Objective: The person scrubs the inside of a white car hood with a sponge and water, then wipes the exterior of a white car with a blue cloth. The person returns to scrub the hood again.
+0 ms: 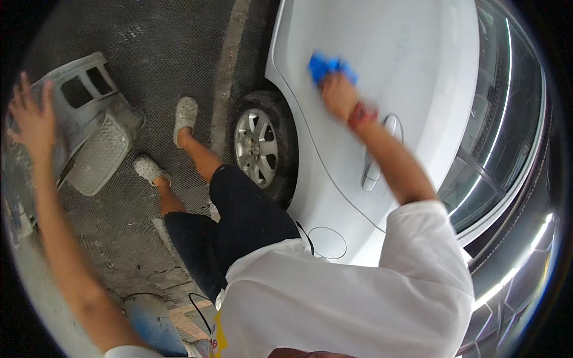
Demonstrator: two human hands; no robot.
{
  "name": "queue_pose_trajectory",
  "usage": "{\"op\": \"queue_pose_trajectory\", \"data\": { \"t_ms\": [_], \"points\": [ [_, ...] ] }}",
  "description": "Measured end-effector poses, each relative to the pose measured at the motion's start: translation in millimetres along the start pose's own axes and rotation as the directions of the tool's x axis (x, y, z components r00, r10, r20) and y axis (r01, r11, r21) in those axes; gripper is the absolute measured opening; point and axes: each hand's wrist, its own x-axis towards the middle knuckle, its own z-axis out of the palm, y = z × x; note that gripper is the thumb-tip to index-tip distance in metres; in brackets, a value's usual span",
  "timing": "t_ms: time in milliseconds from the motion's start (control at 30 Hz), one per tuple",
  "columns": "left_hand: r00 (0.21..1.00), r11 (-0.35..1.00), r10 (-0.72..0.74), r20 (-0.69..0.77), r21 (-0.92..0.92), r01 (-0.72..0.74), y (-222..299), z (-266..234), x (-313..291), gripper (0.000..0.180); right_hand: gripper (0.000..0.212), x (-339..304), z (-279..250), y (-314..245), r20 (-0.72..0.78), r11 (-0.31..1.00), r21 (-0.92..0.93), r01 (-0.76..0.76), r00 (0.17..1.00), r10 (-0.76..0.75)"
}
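My right hand (pixel 339 95) is closed on a crumpled blue cloth (pixel 325 64), pressed against the side of a silver-white car (pixel 370 36). Motion blurs the fingers a little. Just below that forearm is the door handle (pixel 382 152), and a red band circles the wrist. Out at the far left, my left hand (pixel 33 116) is spread with its fingers apart and nothing in it. It appears over or beside a worn grey plastic step stool (pixel 74 89); whether it touches anything there I cannot tell.
The car's wheel (pixel 256 146) stands right beside my legs. A round-edged fuel flap (pixel 327 241) shows on the rear panel, and dark windows (pixel 489 119) run along the right. Dark textured matting (pixel 161 36) covers the floor. A blue container (pixel 152 325) sits at lower left.
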Motion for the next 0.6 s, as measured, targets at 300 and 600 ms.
{"op": "queue_pose_trajectory", "data": {
  "t_ms": [300,600],
  "points": [
    [0.481,0.805,0.127,0.867,-0.374,0.461,167,-243,-259,0.062,0.013,-83,-27,23,0.113,0.956,0.287,0.060,0.989,-0.096],
    [-0.271,0.823,0.304,0.913,-0.108,0.557,150,-351,-341,0.071,0.034,-80,-91,131,0.205,0.682,0.293,-0.670,0.741,0.640]
  ]
}}
